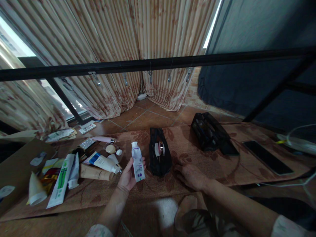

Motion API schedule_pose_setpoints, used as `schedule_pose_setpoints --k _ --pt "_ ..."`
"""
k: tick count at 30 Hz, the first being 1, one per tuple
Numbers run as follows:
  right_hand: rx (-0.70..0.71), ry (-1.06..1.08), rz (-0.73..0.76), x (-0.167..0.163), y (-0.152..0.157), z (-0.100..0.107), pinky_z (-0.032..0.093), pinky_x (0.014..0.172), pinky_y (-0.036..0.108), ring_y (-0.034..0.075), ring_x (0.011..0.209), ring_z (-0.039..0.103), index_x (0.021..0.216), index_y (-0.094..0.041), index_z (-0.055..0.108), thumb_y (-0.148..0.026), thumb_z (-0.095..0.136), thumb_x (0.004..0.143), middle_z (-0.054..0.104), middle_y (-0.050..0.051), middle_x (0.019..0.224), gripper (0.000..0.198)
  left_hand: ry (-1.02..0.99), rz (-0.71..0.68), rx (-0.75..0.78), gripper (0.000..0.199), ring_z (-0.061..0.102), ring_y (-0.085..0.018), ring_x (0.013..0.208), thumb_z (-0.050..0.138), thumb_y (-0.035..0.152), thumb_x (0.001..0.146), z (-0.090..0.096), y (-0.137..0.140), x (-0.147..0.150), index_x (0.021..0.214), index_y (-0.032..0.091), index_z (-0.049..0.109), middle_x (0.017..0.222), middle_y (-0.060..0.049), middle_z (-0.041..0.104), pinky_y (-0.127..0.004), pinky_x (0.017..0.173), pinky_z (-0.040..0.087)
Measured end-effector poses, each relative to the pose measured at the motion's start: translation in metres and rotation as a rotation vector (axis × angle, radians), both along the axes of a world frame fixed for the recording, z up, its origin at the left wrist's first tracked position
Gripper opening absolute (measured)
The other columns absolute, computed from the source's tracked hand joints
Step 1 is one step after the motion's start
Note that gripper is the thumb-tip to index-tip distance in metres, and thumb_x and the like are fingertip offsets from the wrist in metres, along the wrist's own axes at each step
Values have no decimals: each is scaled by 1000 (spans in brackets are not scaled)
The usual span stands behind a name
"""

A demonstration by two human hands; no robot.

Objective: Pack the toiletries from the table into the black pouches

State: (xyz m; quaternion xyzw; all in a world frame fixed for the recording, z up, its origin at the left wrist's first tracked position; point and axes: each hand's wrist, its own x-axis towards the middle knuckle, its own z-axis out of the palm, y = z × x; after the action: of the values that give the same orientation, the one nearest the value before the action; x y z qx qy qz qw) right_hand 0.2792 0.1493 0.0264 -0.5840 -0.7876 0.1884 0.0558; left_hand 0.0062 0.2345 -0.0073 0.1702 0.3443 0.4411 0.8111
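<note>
My left hand [128, 174] is closed around a white squeeze tube [137, 163] with purple print, its cap pointing away from me. Just right of the tube stands a black mesh pouch [160, 164], unzipped, with a pinkish round item [161, 148] showing inside. My right hand [189, 174] rests on the brown patterned cloth [180, 148] beside the pouch, fingers loosely spread and holding nothing. On the left lie several cosmetics, among them a green-and-white tube [61, 181], a blue-banded white tube [103, 161] and a tan tube [96, 172].
A second black mesh bag [209, 131] stands at the right, near a dark phone [268, 157]. A cardboard box [22, 164] sits at the far left. Behind the cloth, a black metal rail [160, 63] crosses in front of long curtains [118, 33].
</note>
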Motion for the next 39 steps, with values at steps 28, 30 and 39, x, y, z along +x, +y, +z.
schedule_pose_setpoints --k 28,30,39 --pt "-7 -9 -1 1 0 3 42 87 33 23 104 54 100 -19 65 -20 50 86 53 11 117 21 -17 -11 73 23 69 -22 87 58 30 82 4 -1 0 94 12 68 82 -7 72 -38 91 53" --pt "-8 -10 -3 0 0 4 42 86 32 23 102 54 101 -19 65 -20 50 86 53 11 117 21 -4 -11 70 23 69 -22 87 59 30 82 3 -1 0 94 13 68 81 -7 72 -38 90 54" --pt "5 -13 -6 0 0 4 43 86 32 22 102 55 101 -18 66 -21 50 87 54 11 117 22 51 -8 75 19 70 -19 81 62 26 81 -1 -1 1 91 12 68 79 -6 72 -34 89 55"
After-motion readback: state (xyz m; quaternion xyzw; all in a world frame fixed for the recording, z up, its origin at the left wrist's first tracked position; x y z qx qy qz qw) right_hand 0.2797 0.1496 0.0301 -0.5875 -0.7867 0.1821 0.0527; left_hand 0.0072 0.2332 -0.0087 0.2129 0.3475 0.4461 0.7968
